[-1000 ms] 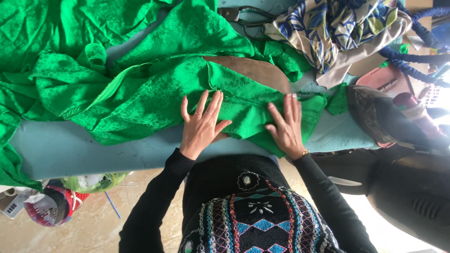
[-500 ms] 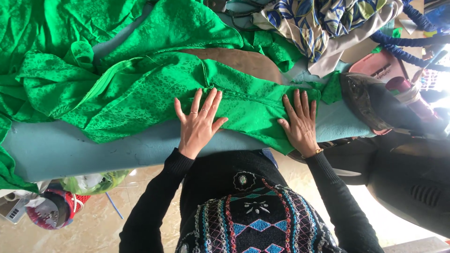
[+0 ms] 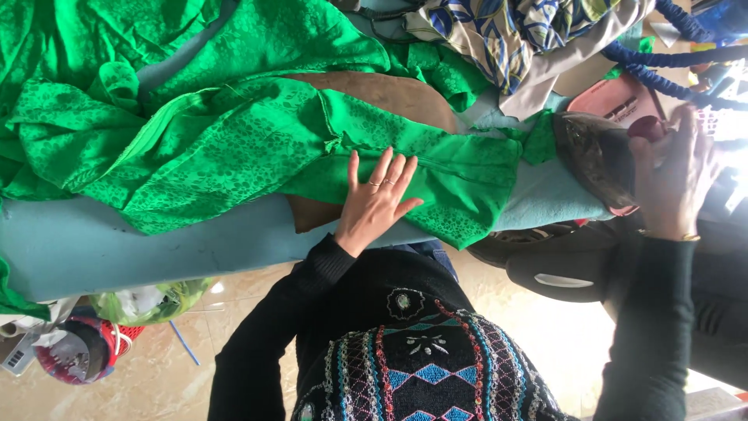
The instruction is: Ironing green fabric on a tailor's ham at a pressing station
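We are pressing spread left fingers on the cloth; right hand is gripping the iron; lingering could scorch.

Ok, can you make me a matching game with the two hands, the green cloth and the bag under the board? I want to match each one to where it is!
Things:
1. left hand
2. right hand
3. green cloth
4. plastic bag

Places:
A. on the floor under the blue-grey ironing board
B. spread out across the board
C. lying flat on the cloth, fingers spread
D. at the handle of the iron on the board's end

Pairs: 1-C, 2-D, 3-B, 4-A
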